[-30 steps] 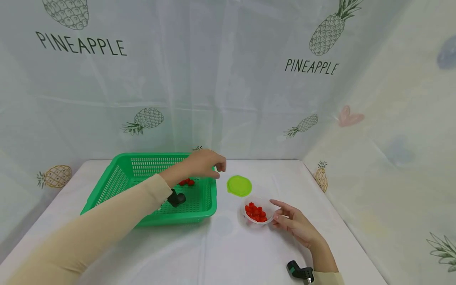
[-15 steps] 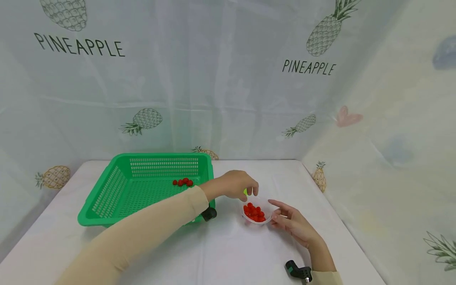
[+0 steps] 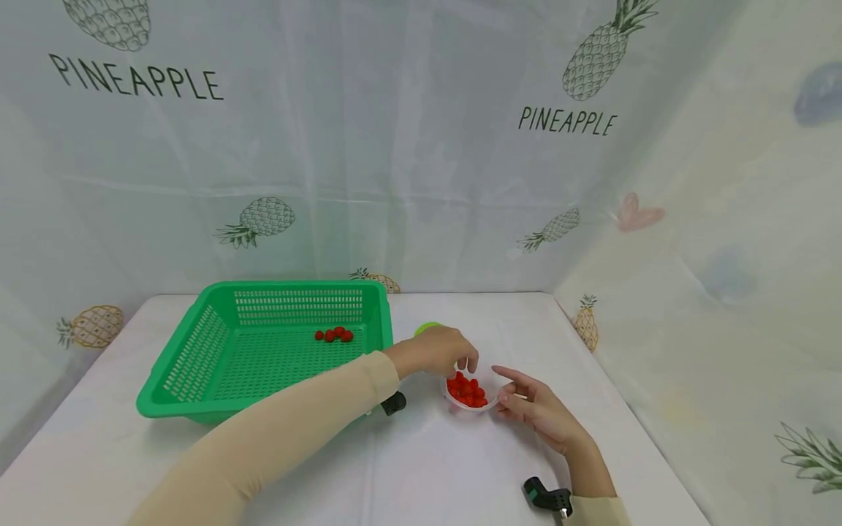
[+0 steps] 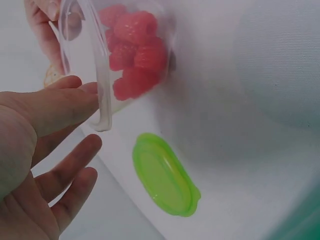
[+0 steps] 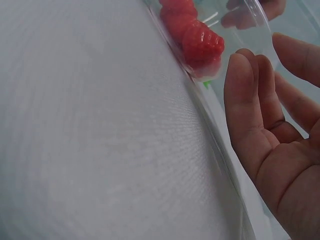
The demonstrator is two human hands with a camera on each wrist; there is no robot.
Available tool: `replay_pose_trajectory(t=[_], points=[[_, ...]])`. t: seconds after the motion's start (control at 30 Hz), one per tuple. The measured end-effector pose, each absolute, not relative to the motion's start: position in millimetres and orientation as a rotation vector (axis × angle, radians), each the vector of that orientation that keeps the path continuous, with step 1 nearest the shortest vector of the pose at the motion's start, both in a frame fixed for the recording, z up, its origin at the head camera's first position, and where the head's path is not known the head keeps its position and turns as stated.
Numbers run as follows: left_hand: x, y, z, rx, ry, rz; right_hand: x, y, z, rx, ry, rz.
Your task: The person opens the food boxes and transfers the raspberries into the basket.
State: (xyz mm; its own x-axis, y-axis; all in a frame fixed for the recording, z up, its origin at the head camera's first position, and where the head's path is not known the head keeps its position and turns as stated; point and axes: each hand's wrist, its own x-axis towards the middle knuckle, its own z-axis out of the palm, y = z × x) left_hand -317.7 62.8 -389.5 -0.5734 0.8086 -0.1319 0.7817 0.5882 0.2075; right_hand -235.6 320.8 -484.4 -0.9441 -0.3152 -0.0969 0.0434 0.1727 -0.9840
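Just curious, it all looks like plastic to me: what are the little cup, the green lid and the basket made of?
Cup: clear, glossy thin plastic; berries show through it. Lid: opaque lime plastic, smooth, moulded rim. Basket: green rigid plastic, by its perforated walls.

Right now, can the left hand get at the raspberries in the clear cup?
Probably yes. The left hand is at the rim of the clear cup, which is open; its green lid lies aside, so nothing covers the raspberries.
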Motion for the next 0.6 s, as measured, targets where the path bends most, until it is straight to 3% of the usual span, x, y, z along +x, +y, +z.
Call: replay_pose_trajectory(t=[0.6], points=[[-320.5, 74.4, -408.5, 1.428, 2.632, 0.128, -233.6, 318.4, -484.5, -0.234, 2.181, -1.834]])
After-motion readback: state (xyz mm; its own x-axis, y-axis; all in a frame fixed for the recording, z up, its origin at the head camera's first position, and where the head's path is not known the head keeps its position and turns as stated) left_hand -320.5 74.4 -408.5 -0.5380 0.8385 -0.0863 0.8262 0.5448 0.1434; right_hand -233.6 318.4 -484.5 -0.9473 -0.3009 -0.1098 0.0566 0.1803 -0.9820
